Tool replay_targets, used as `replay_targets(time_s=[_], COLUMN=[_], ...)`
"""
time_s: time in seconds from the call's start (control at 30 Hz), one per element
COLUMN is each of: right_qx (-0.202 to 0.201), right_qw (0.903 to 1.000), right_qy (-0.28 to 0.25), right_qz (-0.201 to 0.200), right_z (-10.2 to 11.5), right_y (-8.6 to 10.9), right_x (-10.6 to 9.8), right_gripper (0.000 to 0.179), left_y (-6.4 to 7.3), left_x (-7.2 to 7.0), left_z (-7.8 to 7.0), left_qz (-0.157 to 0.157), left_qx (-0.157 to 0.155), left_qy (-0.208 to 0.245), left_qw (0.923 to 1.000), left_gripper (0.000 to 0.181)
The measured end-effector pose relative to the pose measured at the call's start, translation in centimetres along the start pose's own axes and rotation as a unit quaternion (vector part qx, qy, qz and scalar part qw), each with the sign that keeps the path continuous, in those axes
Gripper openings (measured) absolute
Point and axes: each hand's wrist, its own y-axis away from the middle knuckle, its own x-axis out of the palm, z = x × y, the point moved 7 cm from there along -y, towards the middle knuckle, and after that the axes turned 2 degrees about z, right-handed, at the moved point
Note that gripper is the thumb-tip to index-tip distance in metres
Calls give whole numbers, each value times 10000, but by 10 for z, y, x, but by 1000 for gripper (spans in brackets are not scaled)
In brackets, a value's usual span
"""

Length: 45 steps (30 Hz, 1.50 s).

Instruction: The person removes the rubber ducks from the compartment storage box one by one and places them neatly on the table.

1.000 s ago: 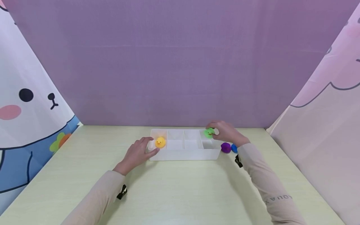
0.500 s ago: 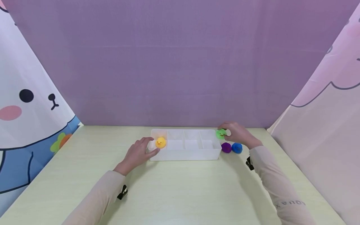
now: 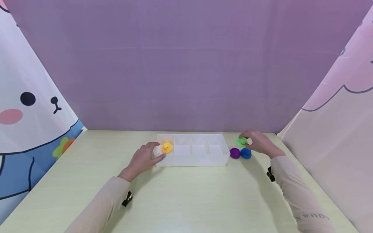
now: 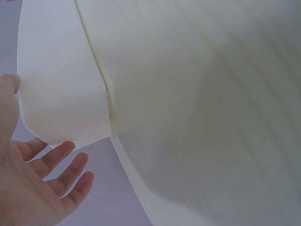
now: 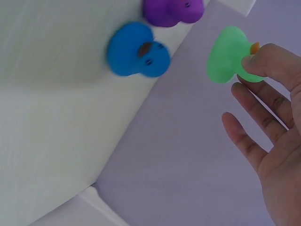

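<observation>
A small green rubber duck [image 3: 241,142] hangs above the table at the right, pinched between the thumb and index finger of my right hand [image 3: 260,143]. The right wrist view shows the green duck [image 5: 228,56] with the other fingers spread away from it. Below it a blue duck [image 3: 246,153] and a purple duck [image 3: 234,153] stand side by side on the table. My left hand [image 3: 143,160] rests against the left end of a white divided box [image 3: 190,160], thumb at the front rim, fingers spread and relaxed. A yellow duck [image 3: 167,147] sits in its leftmost compartment.
The pale wood table [image 3: 180,200] ends at a purple backdrop [image 3: 186,71]. Printed cloth panels [image 3: 35,136] stand along both sides. The purple duck is right beside the box's right end.
My right hand has carried the green duck rightward out of the box's right end to above the blue duck, uncovering that duck. My left hand has stayed put.
</observation>
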Motion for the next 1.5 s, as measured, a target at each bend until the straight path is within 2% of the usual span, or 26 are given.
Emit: replay_targets(time_s=[0.33,0.8,1.27,1.5], right_qx=[302,306,678,708], right_qw=[9995,9995,9970,9966], right_qy=[28,-47,-319,-365], right_qz=[90,-56,187,190], right_z=[-25,-41,-59,-62], right_y=[21,42,55,59], right_x=[0,-2,19,28], right_gripper=[30,30,34,35], left_y=[0,0,0,0], left_x=[-1,0,0,1], left_z=[-1,0,0,1], left_qz=[1,13,53,28], left_qx=[17,10,-3,5], left_qy=[27,40,49,8], left_qw=[10000,10000,10000,10000], left_gripper=[63,62,62,62])
